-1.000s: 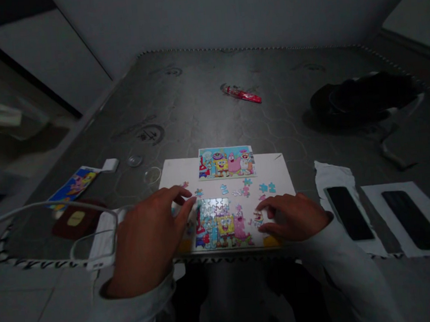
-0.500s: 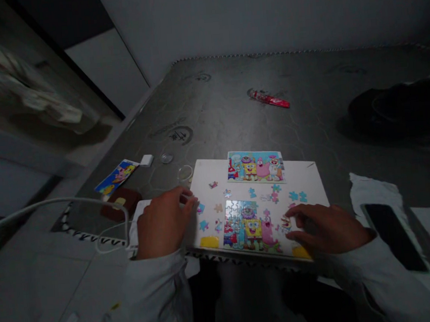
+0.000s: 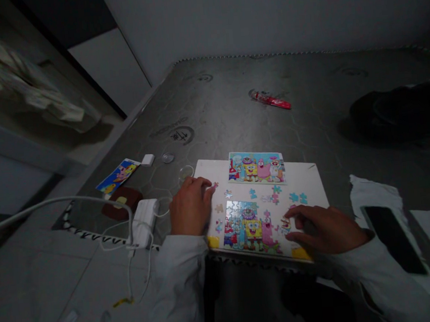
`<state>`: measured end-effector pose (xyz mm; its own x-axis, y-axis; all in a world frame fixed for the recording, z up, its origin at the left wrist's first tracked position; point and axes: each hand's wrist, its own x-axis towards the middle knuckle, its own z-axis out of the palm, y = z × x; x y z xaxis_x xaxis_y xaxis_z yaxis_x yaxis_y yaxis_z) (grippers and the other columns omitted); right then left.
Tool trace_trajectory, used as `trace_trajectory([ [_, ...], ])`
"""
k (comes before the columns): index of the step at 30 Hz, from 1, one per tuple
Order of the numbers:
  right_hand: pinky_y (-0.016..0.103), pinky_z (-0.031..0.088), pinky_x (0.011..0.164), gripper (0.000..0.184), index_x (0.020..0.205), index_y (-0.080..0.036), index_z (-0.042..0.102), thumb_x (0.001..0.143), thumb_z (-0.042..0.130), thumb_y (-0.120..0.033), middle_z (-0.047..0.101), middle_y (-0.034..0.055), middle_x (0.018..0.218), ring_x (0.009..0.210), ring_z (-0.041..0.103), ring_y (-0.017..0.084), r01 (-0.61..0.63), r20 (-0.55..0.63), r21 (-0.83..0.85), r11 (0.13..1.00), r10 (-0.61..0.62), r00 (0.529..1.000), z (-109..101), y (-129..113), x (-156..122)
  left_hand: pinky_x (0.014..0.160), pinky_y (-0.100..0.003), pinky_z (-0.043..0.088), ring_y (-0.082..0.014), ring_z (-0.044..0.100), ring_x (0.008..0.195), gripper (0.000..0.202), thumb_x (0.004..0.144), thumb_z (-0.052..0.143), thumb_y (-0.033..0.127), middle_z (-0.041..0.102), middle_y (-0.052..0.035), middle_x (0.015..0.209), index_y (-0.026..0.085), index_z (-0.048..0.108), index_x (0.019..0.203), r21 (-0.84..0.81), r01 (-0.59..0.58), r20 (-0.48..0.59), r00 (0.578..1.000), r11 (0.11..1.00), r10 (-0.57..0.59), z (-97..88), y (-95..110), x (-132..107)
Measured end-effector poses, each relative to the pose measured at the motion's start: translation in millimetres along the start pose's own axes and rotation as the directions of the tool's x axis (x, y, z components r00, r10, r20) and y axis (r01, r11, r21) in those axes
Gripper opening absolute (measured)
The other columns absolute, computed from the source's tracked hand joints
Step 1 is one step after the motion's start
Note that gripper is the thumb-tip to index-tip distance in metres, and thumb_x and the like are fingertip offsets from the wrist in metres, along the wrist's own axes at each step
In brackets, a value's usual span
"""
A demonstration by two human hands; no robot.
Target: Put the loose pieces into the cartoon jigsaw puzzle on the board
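Head view: SpongeBob jigsaw piece point(image 3: 285, 226) judged light, stiff, best edge-pinched; right hand point(image 3: 322, 228) curved about it, left hand point(image 3: 191, 207) at second piece point(image 3: 216, 184); grips cannot be told

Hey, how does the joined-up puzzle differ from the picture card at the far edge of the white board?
The joined-up puzzle shows interlocking seams and a ragged right side; the picture card looks seamless and straight-edged. The card includes a white-suited figure at right, while the puzzle's joined part ends around the pink one. The puzzle lies nearer the person than the card. Both show matching cartoon characters.
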<state>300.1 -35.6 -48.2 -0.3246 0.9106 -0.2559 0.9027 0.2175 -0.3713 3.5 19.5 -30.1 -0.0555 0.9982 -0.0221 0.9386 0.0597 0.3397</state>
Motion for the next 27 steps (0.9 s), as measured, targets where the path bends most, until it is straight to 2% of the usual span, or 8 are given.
trace_trajectory([
  [5,0.033,0.043,0.067,0.029,0.106,-0.030,0.062,0.080,0.066,-0.041,0.072,-0.0018,0.086,0.077,0.069,0.019,0.019,0.047,0.015,1.000,-0.020,0.999,-1.6,6.4,2.0,0.077,-0.032,0.045,-0.0220,0.064,0.095,0.019,0.091,0.056,0.037,0.067,-0.0051,0.107,0.023,0.067,0.097,0.006,-0.006,-0.024,1.000,1.000,0.006,-3.8,-2.9,-1.1],
  [12,0.036,0.044,0.072,0.030,0.106,-0.029,0.062,0.078,0.070,-0.038,0.072,-0.0037,0.087,0.085,0.070,0.020,-0.045,0.092,0.000,0.999,0.045,0.995,-7.2,-1.8,2.3,0.065,-0.030,0.039,-0.0199,0.064,0.079,0.017,0.090,0.056,0.039,0.073,-0.0009,0.094,0.025,0.064,0.093,-0.001,0.002,0.016,1.000,1.000,-0.002,-5.4,-0.3,-2.5],
  [21,0.033,0.042,0.069,0.031,0.103,-0.029,0.063,0.074,0.074,-0.030,0.072,-0.0039,0.083,0.081,0.069,0.019,-0.018,0.016,-0.034,0.999,0.019,1.000,-5.1,-6.6,-2.0,0.064,-0.031,0.039,-0.0236,0.066,0.085,0.022,0.090,0.053,0.043,0.074,-0.0018,0.096,0.026,0.066,0.094,0.055,0.021,0.024,0.999,0.998,-0.023,-8.4,4.2,-4.6],
  [27,0.037,0.043,0.076,0.032,0.104,-0.028,0.063,0.074,0.074,-0.027,0.072,-0.0039,0.086,0.088,0.069,0.021,-0.093,0.095,-0.038,0.995,0.096,0.991,-10.7,-14.5,-1.2,0.065,-0.032,0.039,-0.0253,0.065,0.089,0.023,0.091,0.051,0.042,0.073,-0.0030,0.099,0.026,0.068,0.095,0.087,0.006,0.027,1.000,0.996,-0.008,-9.1,6.3,-5.4],
])
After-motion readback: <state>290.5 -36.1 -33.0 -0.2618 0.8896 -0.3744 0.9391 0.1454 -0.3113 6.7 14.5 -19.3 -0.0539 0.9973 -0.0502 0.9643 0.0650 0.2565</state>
